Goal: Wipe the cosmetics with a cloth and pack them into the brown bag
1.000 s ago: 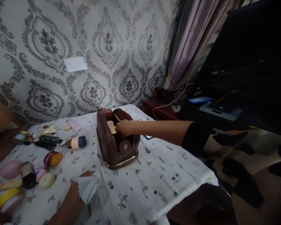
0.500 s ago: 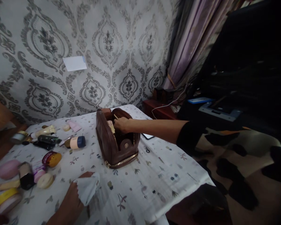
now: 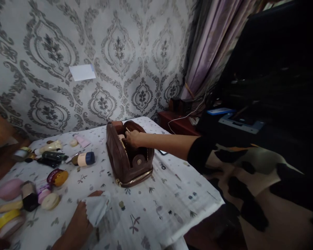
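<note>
A brown leather toiletry bag [image 3: 117, 158] with gold zips stands open in the middle of the table. Reaching in from the right, my right hand [image 3: 133, 139] is inside its opening, fingers bent together. A thin pale stick-like tip [image 3: 127, 130] shows by those fingers; what they hold is mostly hidden. Beside them in the bag lies something small and pale [image 3: 121, 136]. In front of the bag, my left hand [image 3: 85, 215] rests low over the table, closed on a pale grey-blue cloth [image 3: 97, 206] with a scalloped edge.
Left of the bag lie a dark-capped bottle [image 3: 85, 159], an amber jar [image 3: 58, 177], a pink sponge [image 3: 9, 189], a yellow-rimmed container [image 3: 9, 222] and several tubes. A phone [image 3: 162, 152] lies behind my right forearm. The patterned tablecloth [image 3: 167, 194] ends at the right.
My right hand stays in the bag, its fingers shifted slightly, and the pale thing beside them looks less exposed. The right sleeve has moved a little left. My left hand keeps the cloth.
</note>
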The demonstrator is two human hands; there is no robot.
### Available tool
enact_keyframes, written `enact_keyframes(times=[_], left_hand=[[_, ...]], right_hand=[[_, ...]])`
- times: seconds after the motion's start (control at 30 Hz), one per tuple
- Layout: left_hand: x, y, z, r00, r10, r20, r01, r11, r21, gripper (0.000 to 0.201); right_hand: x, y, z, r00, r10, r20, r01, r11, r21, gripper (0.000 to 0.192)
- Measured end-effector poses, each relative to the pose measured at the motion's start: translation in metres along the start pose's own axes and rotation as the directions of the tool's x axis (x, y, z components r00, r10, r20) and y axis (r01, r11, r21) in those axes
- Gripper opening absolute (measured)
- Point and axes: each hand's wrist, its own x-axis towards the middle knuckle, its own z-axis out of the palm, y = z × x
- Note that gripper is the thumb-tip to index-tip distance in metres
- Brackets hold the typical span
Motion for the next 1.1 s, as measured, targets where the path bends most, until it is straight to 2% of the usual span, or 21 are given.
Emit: enact_keyframes(times=[0.1,0.3,0.47,0.6,0.7,0.87,0.97,1.1], left_hand=[[0.000,0.005,0.001,0.999,0.036,-0.001,-0.036,0.999,0.037,0.040],[0.009,0.014,-0.002,0.996,0.079,0.030,-0.079,0.997,-0.005,0.038],[0.007,0.005,-0.002,0.996,0.084,0.033,-0.082,0.995,-0.049,0.039],[0.004,-0.001,-0.006,0.997,0.018,0.075,-0.016,0.999,-0.032,0.040],[0.003,-0.001,-0.008,0.999,-0.004,0.050,0.005,1.000,-0.021,0.041],[0.003,0.000,-0.003,0.998,0.027,0.052,-0.024,0.999,-0.045,0.040],[0.000,0.002,0.003,0.999,0.031,-0.009,-0.031,0.999,-0.043,0.041],[-0.001,0.004,0.005,0.999,0.005,-0.035,-0.006,1.000,-0.029,0.040]], right_hand=[[0.003,0.001,-0.002,1.000,-0.002,0.002,0.002,1.000,0.003,0.045],[-0.001,0.009,-0.003,0.999,-0.036,0.005,0.036,0.999,0.014,0.056],[-0.005,0.014,-0.005,0.997,-0.072,0.017,0.072,0.997,0.026,0.051],[-0.008,0.013,-0.004,0.997,-0.080,0.013,0.080,0.997,0.023,0.051],[-0.008,0.012,-0.003,0.997,-0.073,0.017,0.072,0.997,0.023,0.052],[-0.001,0.011,0.000,0.999,-0.043,0.028,0.042,0.999,0.028,0.055],[0.002,0.010,0.000,0.999,-0.043,0.020,0.043,0.998,0.040,0.054],[-0.005,0.013,-0.010,0.999,-0.043,-0.012,0.043,0.997,0.067,0.058]])
